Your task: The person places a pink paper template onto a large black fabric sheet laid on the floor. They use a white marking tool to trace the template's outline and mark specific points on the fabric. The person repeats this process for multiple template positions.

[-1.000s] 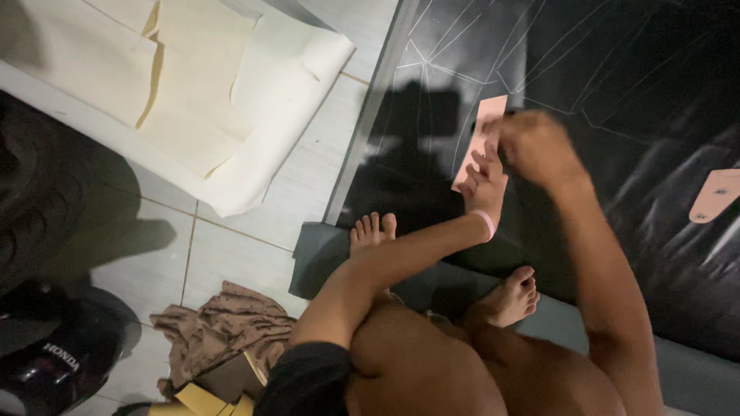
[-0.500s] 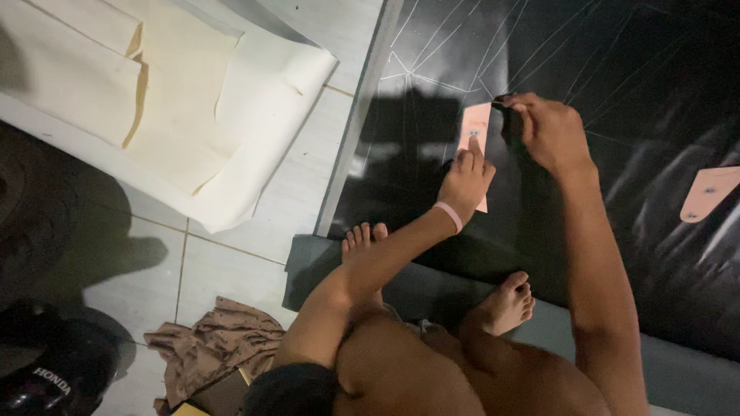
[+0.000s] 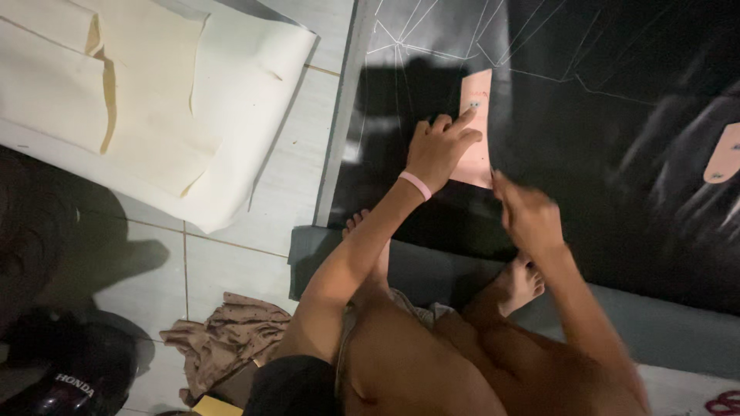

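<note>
Pink template [image 3: 476, 146], judged thin, light and slippery, lies upper centre on black sheet [image 3: 617, 115]; left hand [image 3: 441, 146] fingers press it flat; right hand [image 3: 528, 216] blurred, grip unclear.

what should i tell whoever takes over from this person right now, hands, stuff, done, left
Left hand: flat on the pink pattern piece, forefinger stretched out, pinning it to the black sheet.
Right hand: at the piece's lower right corner, blurred; what its grip holds cannot be told.
Things: black sheet spread on the floor with pale lines drawn on it; a second pink piece lies further right on the same sheet.
Done: pale outlines already show on the sheet above the piece.
Left: whether this piece's edge is fully marked cannot be told.
</note>
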Available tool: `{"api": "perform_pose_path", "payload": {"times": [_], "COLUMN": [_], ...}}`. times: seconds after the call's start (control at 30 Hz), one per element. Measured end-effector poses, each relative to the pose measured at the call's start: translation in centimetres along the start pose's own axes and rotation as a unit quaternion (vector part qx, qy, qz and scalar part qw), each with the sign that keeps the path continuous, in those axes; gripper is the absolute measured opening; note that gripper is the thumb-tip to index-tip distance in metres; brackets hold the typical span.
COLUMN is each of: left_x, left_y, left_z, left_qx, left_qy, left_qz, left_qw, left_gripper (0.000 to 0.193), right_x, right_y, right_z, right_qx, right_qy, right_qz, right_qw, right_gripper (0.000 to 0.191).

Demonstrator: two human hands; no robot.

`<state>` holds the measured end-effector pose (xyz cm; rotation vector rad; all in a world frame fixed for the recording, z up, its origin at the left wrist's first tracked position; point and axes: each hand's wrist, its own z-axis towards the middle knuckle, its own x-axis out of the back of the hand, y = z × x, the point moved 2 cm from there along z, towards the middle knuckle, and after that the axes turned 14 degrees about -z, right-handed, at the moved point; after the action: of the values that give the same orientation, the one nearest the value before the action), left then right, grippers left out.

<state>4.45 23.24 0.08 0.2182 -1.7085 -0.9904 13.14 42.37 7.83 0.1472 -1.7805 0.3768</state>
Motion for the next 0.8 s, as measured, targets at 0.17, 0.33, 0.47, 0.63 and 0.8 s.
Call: {"api": "perform_pose_path", "payload": {"times": [0.17, 0.33, 0.47, 0.63, 0.8], "left_x": [0.0, -0.1, -0.3, -0.1, 0.1], "left_y": [0.2, -0.1, -0.6, -1.1, -1.4], "left_z": [0.2, 0.0, -0.1, 0.1, 0.0], "left_qx": [0.018, 0.008, 0.005, 0.005, 0.05], "left_qy": [-0.035, -0.042, -0.051, -0.044, -0.1], "left_qz": [-0.003, 0.007, -0.003, 0.03, -0.055], "left_qw": [0.999, 0.999, 0.999, 0.999, 0.992], "left_gripper": [0.025, 0.031, 0.038, 0.071, 0.1], "right_x": [-1.0, -3.1, -2.3, -0.5, -1.7], "right_y": [-0.8, -2.6, -1.1, 0.7, 0.2], "right_z": [-3.1, -0.7, -1.6, -2.1, 3.6], "right_qx": [-0.041, 0.063, -0.022, -0.095, -0.095], "right_qy": [0.039, 0.083, 0.053, 0.07, 0.115], "right_qz": [0.14, 0.172, 0.138, 0.093, 0.169], "right_qw": [0.989, 0.98, 0.989, 0.989, 0.974], "right_gripper": [0.024, 0.031, 0.023, 0.013, 0.015]}}
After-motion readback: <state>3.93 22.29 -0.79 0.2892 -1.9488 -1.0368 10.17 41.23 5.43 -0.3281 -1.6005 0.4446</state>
